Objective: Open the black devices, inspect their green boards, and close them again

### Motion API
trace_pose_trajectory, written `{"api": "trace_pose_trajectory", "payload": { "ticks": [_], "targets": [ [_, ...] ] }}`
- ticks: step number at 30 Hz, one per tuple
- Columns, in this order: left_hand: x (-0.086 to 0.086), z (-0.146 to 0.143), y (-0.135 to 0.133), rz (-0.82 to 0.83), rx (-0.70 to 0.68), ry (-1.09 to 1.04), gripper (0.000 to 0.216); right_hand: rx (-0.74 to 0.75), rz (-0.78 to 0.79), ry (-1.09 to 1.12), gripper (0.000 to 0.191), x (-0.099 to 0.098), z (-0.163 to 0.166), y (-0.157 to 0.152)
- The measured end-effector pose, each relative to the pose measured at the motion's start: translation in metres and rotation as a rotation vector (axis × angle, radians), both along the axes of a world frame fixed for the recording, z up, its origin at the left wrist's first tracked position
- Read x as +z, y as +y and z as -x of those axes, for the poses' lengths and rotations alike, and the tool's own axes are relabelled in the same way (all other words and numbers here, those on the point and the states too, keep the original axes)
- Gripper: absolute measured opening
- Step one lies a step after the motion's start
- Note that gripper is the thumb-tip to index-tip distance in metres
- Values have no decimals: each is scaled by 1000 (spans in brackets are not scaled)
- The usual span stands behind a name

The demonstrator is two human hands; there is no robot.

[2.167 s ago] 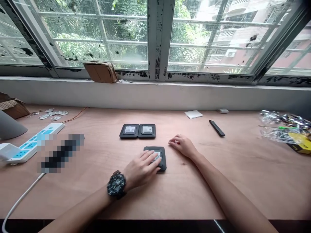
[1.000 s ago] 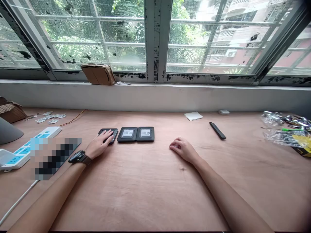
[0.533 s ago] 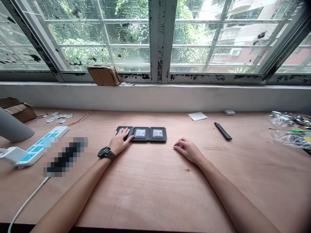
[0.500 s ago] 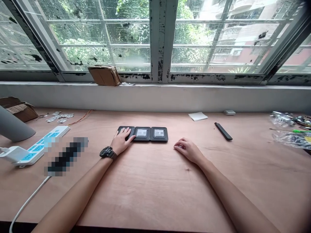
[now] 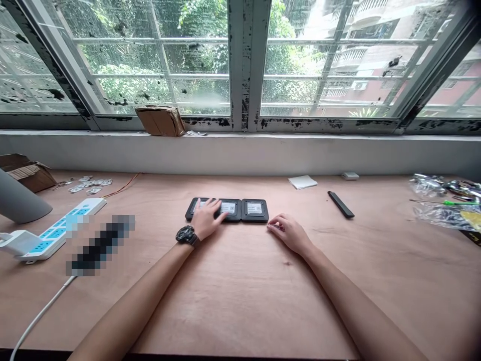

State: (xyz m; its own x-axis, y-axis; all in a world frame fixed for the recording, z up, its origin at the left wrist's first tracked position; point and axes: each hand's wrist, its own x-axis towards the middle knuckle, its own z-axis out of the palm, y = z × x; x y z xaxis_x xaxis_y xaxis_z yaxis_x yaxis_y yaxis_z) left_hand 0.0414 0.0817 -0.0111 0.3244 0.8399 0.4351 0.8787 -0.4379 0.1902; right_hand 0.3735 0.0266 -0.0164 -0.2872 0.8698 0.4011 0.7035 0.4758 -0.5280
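Observation:
Three black rectangular cases with pale labels lie edge to edge in a row on the plywood table (image 5: 240, 306): the left case (image 5: 195, 211), the middle case (image 5: 233, 213) and the right case (image 5: 254, 210). My left hand (image 5: 206, 219) lies flat on the left and middle cases, fingers spread, with a black wristwatch (image 5: 187, 235) on its wrist. My right hand (image 5: 289, 234) rests on the wood just right of the row, fingers curled. Whether something small lies under its fingertips is hard to tell.
A blue-and-white power strip (image 5: 56, 235) with a white cable lies at left, beside a blurred patch (image 5: 99, 245). A black bar (image 5: 340, 204) and white notepad (image 5: 302, 182) lie ahead right. Plastic bags (image 5: 447, 213) lie far right. A window runs behind the table.
The third case has moved from the front of the table into line at the left of the other two. My left hand has slid right across the row; my right hand stays put.

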Motion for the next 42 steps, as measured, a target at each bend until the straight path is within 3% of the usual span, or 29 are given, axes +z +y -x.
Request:
{"api": "trace_pose_trajectory", "payload": {
  "ticks": [6, 10, 15, 19, 23, 27, 35, 42],
  "targets": [
    [5, -73, 1, -89, -292, 39, 50, -256, -192, 172, 27, 3, -7, 4],
    [4, -85, -7, -92, -372, 62, 45, -375, -255, 275, 33, 4, -12, 5],
    [-1, -70, -48, -95, -466, 58, 46, -387, -263, 307, 33, 4, -13, 5],
    [-9, -43, -88, -99, -535, 14, 46, -347, -227, 299, 33, 3, -12, 5],
    [-13, -14, -112, -119, -563, 0, 45, -316, -184, 277, 33, 3, -9, 4],
    [-12, -5, -117, -152, -555, 37, 45, -294, -141, 243, 36, 2, -6, 3],
    [-13, -14, -120, -132, -573, 38, 41, -209, -96, 172, 33, 1, 0, 3],
    [-3, 9, -96, 63, -655, -89, 45, -192, -184, 219, 30, 5, 1, 0]
  ]
}}
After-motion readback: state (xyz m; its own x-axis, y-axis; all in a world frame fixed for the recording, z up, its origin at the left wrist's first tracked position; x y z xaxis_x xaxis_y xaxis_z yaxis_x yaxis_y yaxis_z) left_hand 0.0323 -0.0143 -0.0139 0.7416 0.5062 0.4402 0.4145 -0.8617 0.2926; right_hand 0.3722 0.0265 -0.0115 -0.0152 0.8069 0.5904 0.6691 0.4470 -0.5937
